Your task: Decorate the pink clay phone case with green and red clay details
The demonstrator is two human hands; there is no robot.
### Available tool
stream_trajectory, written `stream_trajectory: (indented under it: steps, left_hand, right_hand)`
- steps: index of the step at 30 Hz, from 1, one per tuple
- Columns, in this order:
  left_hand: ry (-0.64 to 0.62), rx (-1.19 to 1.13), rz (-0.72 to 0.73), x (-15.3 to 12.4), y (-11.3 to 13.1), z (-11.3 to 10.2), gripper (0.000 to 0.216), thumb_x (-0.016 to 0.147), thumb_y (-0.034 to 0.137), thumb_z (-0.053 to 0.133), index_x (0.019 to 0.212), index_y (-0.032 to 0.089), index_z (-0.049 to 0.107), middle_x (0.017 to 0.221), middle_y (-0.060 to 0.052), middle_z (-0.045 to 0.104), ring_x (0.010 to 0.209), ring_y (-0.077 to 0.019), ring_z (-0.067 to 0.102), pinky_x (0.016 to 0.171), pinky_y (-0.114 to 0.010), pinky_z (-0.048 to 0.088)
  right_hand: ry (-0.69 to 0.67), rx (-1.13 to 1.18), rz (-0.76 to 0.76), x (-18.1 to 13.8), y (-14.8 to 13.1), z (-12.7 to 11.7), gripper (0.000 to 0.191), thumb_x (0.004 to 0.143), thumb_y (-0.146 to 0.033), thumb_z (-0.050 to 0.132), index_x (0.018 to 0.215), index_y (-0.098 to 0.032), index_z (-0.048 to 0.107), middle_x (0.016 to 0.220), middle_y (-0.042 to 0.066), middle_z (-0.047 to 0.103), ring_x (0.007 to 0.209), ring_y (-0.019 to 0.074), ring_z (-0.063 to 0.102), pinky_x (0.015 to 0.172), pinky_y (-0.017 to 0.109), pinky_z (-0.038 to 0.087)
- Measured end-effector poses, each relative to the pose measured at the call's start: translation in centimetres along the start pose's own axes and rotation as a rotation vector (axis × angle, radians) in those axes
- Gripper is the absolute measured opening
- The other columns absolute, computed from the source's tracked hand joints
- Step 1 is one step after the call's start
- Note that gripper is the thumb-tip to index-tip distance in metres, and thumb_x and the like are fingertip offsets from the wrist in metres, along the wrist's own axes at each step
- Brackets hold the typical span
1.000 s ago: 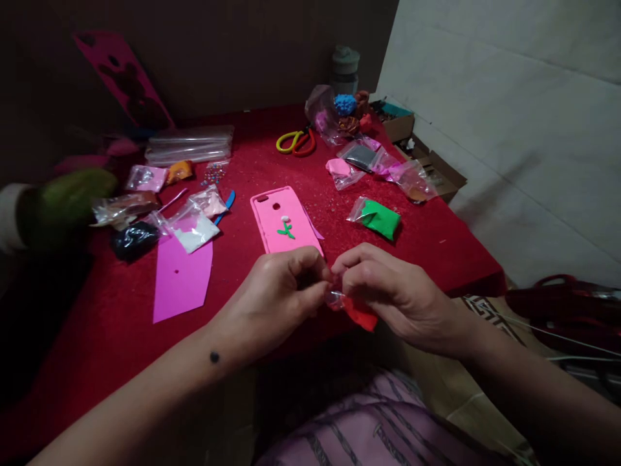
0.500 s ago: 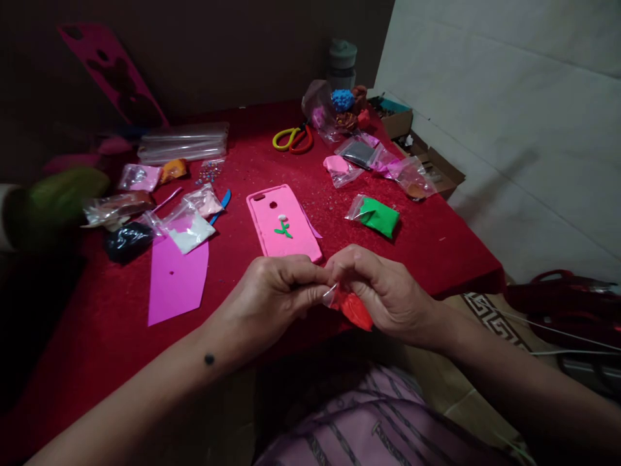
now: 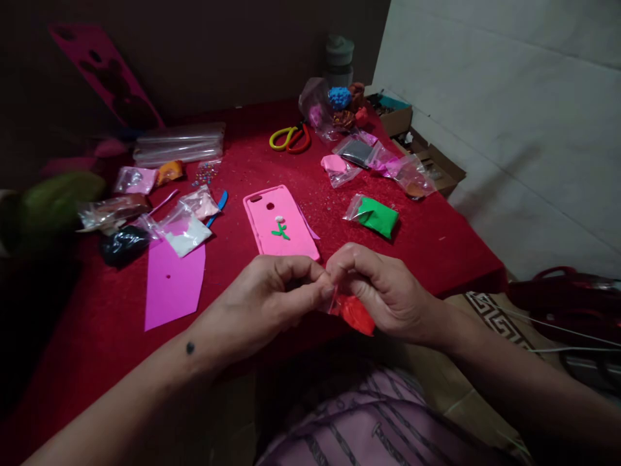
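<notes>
Both hands are closed on a small clear bag of red clay (image 3: pixel 358 314) in front of the table's near edge. My left hand (image 3: pixel 276 294) pinches the bag's clear top end between thumb and forefinger. Fingers of my right hand (image 3: pixel 388 294) wrap the other side, so part of the bag is hidden. Just beyond my hands lies a pink phone case (image 3: pixel 280 223) with a green stem and a whitish flower bud on it. A bag of green clay (image 3: pixel 378 217) rests to its right.
Bags of clay, a black one (image 3: pixel 125 244) and a white one (image 3: pixel 185 234) among them, lie at left near a purple sheet (image 3: pixel 174 288). Yellow-and-red-handled scissors (image 3: pixel 290 138), a bottle (image 3: pixel 339 59) and cardboard boxes (image 3: pixel 429 158) are farther back.
My left thumb and fingers have shifted slightly at the bag's top, and the red clay hangs a little lower. The view has moved slightly; things on the table stay put.
</notes>
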State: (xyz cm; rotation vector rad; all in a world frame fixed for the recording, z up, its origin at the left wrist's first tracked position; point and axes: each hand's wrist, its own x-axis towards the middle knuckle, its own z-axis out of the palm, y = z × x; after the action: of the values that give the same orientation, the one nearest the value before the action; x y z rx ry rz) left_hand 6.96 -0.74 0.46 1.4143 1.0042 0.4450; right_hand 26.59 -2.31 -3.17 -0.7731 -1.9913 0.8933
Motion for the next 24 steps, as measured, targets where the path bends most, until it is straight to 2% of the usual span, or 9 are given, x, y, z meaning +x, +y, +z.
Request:
stream_trajectory:
  steps: [4, 7, 10, 15, 18, 21, 22, 24]
  left_hand:
    - [-0.001, -0.249, -0.049, -0.2, -0.1, -1.0, 0.02, 0.087, 0.033, 0.066, 0.079, 0.015, 0.068, 0.051, 0.002, 0.051, 0.044, -0.0049, 0.041, 0.042, -0.013, 0.031]
    - [-0.035, -0.512, -0.091, -0.2, -0.2, -1.3, 0.013, 0.084, 0.026, 0.069, 0.078, 0.014, 0.068, 0.054, 0.001, 0.054, 0.042, -0.0056, 0.044, 0.041, -0.013, 0.036]
    - [-0.07, -0.659, -0.114, 0.1, -0.2, -1.2, 0.007, 0.082, 0.018, 0.069, 0.08, 0.011, 0.071, 0.058, -0.001, 0.058, 0.041, -0.0063, 0.047, 0.039, -0.014, 0.04]
    - [-0.1, -0.738, -0.122, 0.2, -0.3, -0.9, 0.008, 0.084, 0.016, 0.068, 0.082, 0.009, 0.073, 0.053, -0.001, 0.056, 0.04, -0.0064, 0.049, 0.039, -0.013, 0.043]
    - [-0.101, -0.749, -0.115, 0.2, -0.3, -0.9, 0.008, 0.083, 0.015, 0.068, 0.083, 0.009, 0.073, 0.055, -0.002, 0.058, 0.04, -0.0063, 0.05, 0.039, -0.013, 0.043]
    - [-0.106, -0.753, -0.113, 0.2, -0.2, -0.8, 0.008, 0.082, 0.013, 0.068, 0.085, 0.009, 0.074, 0.061, -0.002, 0.06, 0.041, -0.006, 0.05, 0.039, -0.013, 0.044]
    - [-0.107, -0.753, -0.117, 0.2, -0.2, -0.8, 0.008, 0.082, 0.013, 0.068, 0.086, 0.01, 0.075, 0.062, -0.002, 0.06, 0.041, -0.0057, 0.05, 0.039, -0.013, 0.044]
    - [-0.113, -0.744, -0.124, 0.2, -0.2, -0.8, 0.009, 0.082, 0.013, 0.068, 0.087, 0.01, 0.075, 0.065, -0.002, 0.061, 0.042, -0.005, 0.051, 0.039, -0.012, 0.043]
  right_hand:
    - [0.04, -0.004, 0.026, -0.4, 0.1, -0.3, 0.016, 0.091, -0.003, 0.043, 0.094, -0.015, 0.053, 0.09, 0.007, 0.058, 0.085, 0.0143, 0.056, 0.077, 0.027, 0.048]
    - [0.036, -0.065, 0.043, -0.6, 0.4, -0.9, 0.016, 0.092, -0.005, 0.042, 0.095, -0.015, 0.053, 0.09, 0.007, 0.058, 0.084, 0.0144, 0.057, 0.076, 0.027, 0.049]
    - [0.008, -0.177, 0.032, -0.6, 0.8, -1.6, 0.017, 0.092, -0.003, 0.042, 0.094, -0.016, 0.053, 0.089, 0.006, 0.058, 0.084, 0.0142, 0.057, 0.075, 0.027, 0.048]
    - [-0.056, -0.307, 0.017, -0.6, 1.6, -2.5, 0.023, 0.086, 0.001, 0.044, 0.092, -0.018, 0.055, 0.086, 0.005, 0.059, 0.08, 0.0164, 0.056, 0.07, 0.029, 0.047]
    - [-0.072, -0.367, -0.009, -0.6, 1.5, -2.6, 0.022, 0.086, -0.001, 0.047, 0.092, -0.018, 0.059, 0.094, 0.009, 0.063, 0.09, 0.0208, 0.058, 0.078, 0.036, 0.048]
    - [0.027, -0.51, -0.081, -0.6, 0.5, -2.3, 0.02, 0.085, -0.003, 0.052, 0.093, -0.017, 0.064, 0.109, 0.014, 0.064, 0.105, 0.0268, 0.054, 0.09, 0.046, 0.045]
    - [0.083, -0.53, -0.09, -0.6, 0.0, -2.1, 0.019, 0.085, -0.003, 0.053, 0.093, -0.016, 0.065, 0.109, 0.015, 0.065, 0.105, 0.027, 0.054, 0.091, 0.047, 0.044]
    - [0.161, -0.423, -0.053, -0.5, -1.3, -1.6, 0.018, 0.087, -0.005, 0.055, 0.098, -0.014, 0.066, 0.1, 0.013, 0.066, 0.099, 0.0234, 0.057, 0.089, 0.042, 0.046]
